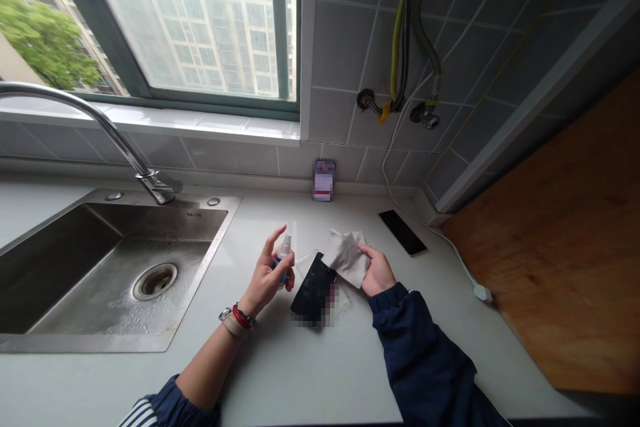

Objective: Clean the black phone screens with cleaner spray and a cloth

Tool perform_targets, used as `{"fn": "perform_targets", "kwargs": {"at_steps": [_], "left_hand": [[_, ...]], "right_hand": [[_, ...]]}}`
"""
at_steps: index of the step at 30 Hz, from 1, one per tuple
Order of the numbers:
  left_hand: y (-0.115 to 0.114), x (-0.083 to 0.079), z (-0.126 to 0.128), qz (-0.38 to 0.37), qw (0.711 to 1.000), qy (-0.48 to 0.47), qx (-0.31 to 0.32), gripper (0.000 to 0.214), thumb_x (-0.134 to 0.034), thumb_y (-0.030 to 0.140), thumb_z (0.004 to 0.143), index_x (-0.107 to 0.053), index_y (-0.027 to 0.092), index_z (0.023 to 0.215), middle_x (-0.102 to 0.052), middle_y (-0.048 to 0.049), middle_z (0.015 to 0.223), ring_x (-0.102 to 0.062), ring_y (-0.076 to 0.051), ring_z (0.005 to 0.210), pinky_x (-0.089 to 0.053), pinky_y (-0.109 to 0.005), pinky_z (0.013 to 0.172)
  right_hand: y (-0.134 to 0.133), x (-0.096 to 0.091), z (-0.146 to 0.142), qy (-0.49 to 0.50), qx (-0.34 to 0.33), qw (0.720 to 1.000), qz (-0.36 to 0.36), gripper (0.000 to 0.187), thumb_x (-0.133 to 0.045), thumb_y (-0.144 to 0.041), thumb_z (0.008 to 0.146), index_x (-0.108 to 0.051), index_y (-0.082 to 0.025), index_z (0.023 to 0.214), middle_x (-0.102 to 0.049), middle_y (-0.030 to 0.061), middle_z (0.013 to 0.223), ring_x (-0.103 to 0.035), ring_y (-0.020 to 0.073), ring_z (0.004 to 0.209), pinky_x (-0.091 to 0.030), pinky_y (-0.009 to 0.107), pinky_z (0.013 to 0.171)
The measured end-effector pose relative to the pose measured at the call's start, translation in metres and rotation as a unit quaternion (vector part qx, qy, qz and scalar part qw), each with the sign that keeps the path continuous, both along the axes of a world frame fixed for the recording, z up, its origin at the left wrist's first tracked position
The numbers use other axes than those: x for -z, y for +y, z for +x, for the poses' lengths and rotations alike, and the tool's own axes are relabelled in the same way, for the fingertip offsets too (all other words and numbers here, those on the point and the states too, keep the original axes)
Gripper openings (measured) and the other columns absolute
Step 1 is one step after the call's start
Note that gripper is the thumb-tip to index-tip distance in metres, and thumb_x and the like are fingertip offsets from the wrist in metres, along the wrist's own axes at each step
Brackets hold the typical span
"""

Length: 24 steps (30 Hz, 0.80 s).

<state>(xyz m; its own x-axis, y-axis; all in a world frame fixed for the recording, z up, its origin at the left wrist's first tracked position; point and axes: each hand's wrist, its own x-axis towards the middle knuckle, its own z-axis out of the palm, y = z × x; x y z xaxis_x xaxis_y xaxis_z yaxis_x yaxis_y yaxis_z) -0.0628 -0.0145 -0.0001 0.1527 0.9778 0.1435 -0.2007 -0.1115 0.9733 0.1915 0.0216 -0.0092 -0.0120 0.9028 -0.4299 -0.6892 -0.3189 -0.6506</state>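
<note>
My left hand (267,277) grips a small spray bottle (283,260) with a white nozzle and blue label, its index finger raised beside the top. My right hand (379,271) pinches a crumpled grey-white cloth (347,257). Between my hands, a black smartphone (314,289) lies on the white countertop (300,373), its screen facing up. The cloth's edge sits just beside the phone's upper right corner, and the bottle is a little left of the phone. The phone's lower end is pixelated.
A steel sink (110,273) with a drain lies to the left, under an arched faucet (107,117). A second black phone (403,232) lies at the back right. A small blurred box (324,180) stands against the tiles. A wooden board (560,247) fills the right side.
</note>
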Motion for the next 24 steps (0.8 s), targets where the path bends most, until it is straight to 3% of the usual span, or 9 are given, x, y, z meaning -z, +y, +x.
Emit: {"fn": "perform_targets", "kwargs": {"at_steps": [5,9,13,17,24], "left_hand": [[-0.006,0.006,0.001,0.086,0.990,0.115,0.012,0.045,-0.054,0.034,0.101,-0.046,0.029,0.145,-0.057,0.0028,0.085,-0.047,-0.004,0.048,-0.040,-0.019,0.045],[-0.008,0.006,0.006,0.179,0.959,0.218,-0.035,0.037,-0.055,0.025,0.099,-0.056,0.026,0.136,-0.066,-0.0012,0.094,-0.060,-0.010,0.074,-0.052,-0.026,0.074],[-0.006,0.005,0.014,0.203,0.934,0.273,-0.109,0.038,-0.054,0.023,0.098,-0.056,0.024,0.136,-0.071,-0.0050,0.110,-0.067,-0.015,0.088,-0.055,-0.031,0.086],[-0.003,0.006,0.018,0.233,0.911,0.321,-0.115,0.042,-0.053,0.021,0.098,-0.054,0.024,0.139,-0.068,-0.0075,0.131,-0.065,-0.020,0.119,-0.051,-0.035,0.104],[-0.007,0.005,0.021,0.237,0.886,0.392,-0.070,0.043,-0.050,0.019,0.098,-0.052,0.025,0.140,-0.069,-0.0080,0.124,-0.069,-0.020,0.109,-0.055,-0.035,0.097]], "right_hand": [[-0.009,-0.003,-0.025,0.096,-0.008,0.995,0.005,0.022,-0.056,-0.018,0.093,-0.071,-0.012,0.107,-0.079,0.0123,0.103,-0.077,0.0249,0.094,-0.062,0.043,0.089],[-0.018,-0.010,-0.044,0.140,-0.013,0.990,0.024,0.027,-0.053,-0.023,0.097,-0.069,-0.015,0.118,-0.077,0.0099,0.115,-0.074,0.0227,0.107,-0.060,0.040,0.095],[-0.026,-0.015,-0.057,0.165,-0.038,0.985,0.043,0.030,-0.051,-0.025,0.100,-0.067,-0.014,0.123,-0.075,0.0113,0.121,-0.072,0.0231,0.110,-0.060,0.040,0.097],[-0.032,-0.014,-0.065,0.173,-0.071,0.981,0.047,0.031,-0.049,-0.024,0.101,-0.067,-0.010,0.124,-0.076,0.0120,0.117,-0.074,0.0212,0.106,-0.059,0.037,0.098],[-0.035,-0.014,-0.067,0.173,-0.085,0.980,0.043,0.032,-0.045,-0.024,0.104,-0.067,-0.009,0.123,-0.077,0.0107,0.115,-0.074,0.0193,0.103,-0.057,0.033,0.099]]}}
